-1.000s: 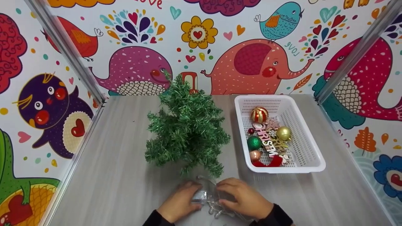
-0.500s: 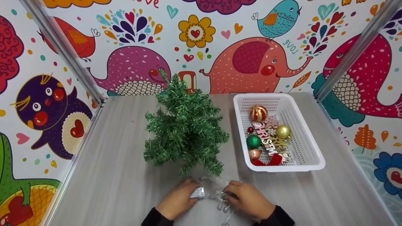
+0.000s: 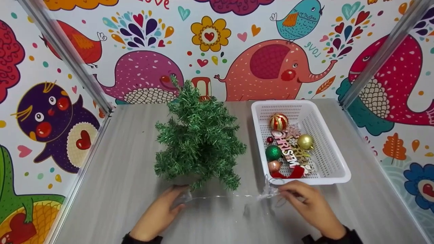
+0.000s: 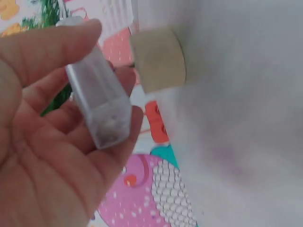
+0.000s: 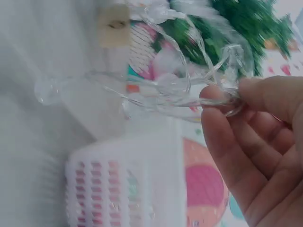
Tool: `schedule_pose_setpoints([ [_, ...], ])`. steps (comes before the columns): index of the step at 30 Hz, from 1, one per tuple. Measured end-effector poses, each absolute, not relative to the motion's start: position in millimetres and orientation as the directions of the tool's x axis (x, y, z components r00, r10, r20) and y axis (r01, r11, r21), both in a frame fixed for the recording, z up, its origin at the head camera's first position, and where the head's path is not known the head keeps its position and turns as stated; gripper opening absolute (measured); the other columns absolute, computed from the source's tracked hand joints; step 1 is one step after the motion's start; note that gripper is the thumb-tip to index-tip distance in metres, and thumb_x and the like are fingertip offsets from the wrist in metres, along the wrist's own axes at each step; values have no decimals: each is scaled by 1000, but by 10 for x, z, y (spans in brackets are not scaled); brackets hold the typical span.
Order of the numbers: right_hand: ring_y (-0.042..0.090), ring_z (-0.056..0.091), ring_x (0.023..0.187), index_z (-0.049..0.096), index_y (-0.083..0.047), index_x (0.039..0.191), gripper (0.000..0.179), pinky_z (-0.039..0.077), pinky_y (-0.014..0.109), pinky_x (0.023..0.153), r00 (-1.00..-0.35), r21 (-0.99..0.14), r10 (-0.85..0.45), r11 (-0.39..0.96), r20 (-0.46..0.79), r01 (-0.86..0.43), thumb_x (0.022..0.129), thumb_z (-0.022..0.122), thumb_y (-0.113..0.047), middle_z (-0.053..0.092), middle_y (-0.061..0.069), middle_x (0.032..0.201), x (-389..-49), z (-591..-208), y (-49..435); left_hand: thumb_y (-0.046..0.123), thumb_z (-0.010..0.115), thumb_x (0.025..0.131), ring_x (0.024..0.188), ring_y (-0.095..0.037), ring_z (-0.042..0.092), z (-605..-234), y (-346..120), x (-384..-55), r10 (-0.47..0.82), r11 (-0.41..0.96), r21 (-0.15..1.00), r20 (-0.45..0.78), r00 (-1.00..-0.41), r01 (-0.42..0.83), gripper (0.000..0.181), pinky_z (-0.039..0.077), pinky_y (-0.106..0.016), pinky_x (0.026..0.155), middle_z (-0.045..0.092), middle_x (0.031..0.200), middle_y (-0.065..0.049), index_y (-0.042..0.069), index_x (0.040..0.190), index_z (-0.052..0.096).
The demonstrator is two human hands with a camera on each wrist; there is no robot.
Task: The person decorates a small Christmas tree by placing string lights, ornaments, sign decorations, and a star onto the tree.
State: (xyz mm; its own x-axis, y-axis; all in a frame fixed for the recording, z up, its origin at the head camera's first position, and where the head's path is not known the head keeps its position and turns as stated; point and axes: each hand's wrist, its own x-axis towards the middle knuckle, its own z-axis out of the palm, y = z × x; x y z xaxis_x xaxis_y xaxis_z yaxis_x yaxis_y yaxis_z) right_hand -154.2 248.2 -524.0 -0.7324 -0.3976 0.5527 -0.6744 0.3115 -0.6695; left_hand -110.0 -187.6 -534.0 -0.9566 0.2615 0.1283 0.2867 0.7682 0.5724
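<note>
Where both hands face each other across the table, we find the wire (image 3: 218, 196) spanning between them, its long axis running roughly from nine to three o'clock. We record the tree (image 3: 200, 142) at twelve o'clock of that line, its low branches nearer the left hand (image 3: 157, 211); we judge this the governing relation. We observe the left hand gripping the clear box (image 4: 102, 106) between thumb and fingers at the nine o'clock end. At three o'clock, the right hand (image 3: 313, 205) pinches bunched wire. The basket (image 3: 318, 181) stands at its twelve o'clock; whether any loop touches the rim, we cannot tell.
</note>
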Motion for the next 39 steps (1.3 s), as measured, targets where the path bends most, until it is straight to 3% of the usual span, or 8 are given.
schedule_pose_setpoints([
  [11, 13, 75, 84, 70, 10, 104, 14, 61, 22, 76, -976, -980, 86, -7, 200, -201, 97, 59, 14, 77, 6, 97, -1543, -5088, 3069, -2, 78, 87, 121, -28, 66, -5376, -2150, -1085, 123, 789, 593, 102, -987, 160, 47, 55, -47, 102, 66, 129, -5, 11, 131, 67],
  [15, 19, 74, 87, 70, 9, 103, 24, 61, 26, 80, -977, -860, 148, -467, 153, -206, 103, 47, 14, 76, 13, 95, -1567, -5090, 3271, -5, 78, 86, 121, -28, 66, -5422, -2242, -1096, 85, 797, 590, 103, -991, 130, 49, 54, -47, 103, 67, 125, -4, 12, 131, 67],
  [19, 20, 70, 77, 73, 4, 108, 27, 63, 27, 82, -988, -789, 135, -598, 72, -139, 107, 46, 6, 76, 14, 98, -1555, -5072, 3528, -6, 78, 86, 119, -30, 66, -5472, -2358, -1108, 50, 806, 584, 86, -995, 92, 48, 53, -49, 103, 67, 124, -7, 9, 130, 67],
  [23, 16, 62, 68, 73, -1, 118, 24, 61, 20, 74, -985, -889, 171, -448, 20, -96, 105, 53, 3, 78, 8, 103, -1508, -5055, 3755, -5, 76, 88, 119, -33, 65, -5490, -2477, -1125, 17, 807, 590, 22, -1000, 27, 49, 53, -52, 102, 66, 127, -11, 7, 134, 65],
  [27, 10, 61, 70, 69, -5, 129, 28, 53, 12, 66, -962, -998, 267, 10, 56, -55, 101, 64, -3, 78, -7, 102, -1380, -4978, 3896, -1, 74, 91, 124, -35, 63, -5477, -2548, -1145, -2, 792, 610, -43, -999, -28, 51, 51, -54, 103, 65, 132, -14, 6, 140, 62],
  [32, -1, 55, 73, 71, -3, 126, 31, 46, 2, 67, -936, -676, 223, 737, 271, -21, 96, 69, 5, 74, -6, 104, -1251, -4807, 3927, -1, 75, 91, 125, -37, 63, -5462, -2586, -1160, -20, 783, 621, -51, -999, -47, 52, 51, -55, 104, 64, 134, -17, 4, 141, 61],
  [36, -8, 40, 76, 73, 0, 120, 30, 32, -6, 69, -900, -478, 225, 878, 374, 20, 93, 66, 12, 68, 21, 112, -1291, -4764, 3933, -4, 75, 89, 122, -38, 64, -5493, -2601, -1153, -21, 793, 608, -25, -999, -32, 52, 52, -56, 103, 65, 132, -18, 3, 139, 62],
  [39, 2, 48, 82, 68, 2, 127, 29, 29, -6, 67, -885, -510, 361, 842, 293, 175, 99, 64, 3, 64, 26, 121, -1361, -4833, 3982, -5, 75, 88, 120, -38, 65, -5544, -2595, -1143, -20, 802, 597, -17, -1000, -26, 51, 52, -55, 102, 66, 128, -17, 4, 137, 63],
])
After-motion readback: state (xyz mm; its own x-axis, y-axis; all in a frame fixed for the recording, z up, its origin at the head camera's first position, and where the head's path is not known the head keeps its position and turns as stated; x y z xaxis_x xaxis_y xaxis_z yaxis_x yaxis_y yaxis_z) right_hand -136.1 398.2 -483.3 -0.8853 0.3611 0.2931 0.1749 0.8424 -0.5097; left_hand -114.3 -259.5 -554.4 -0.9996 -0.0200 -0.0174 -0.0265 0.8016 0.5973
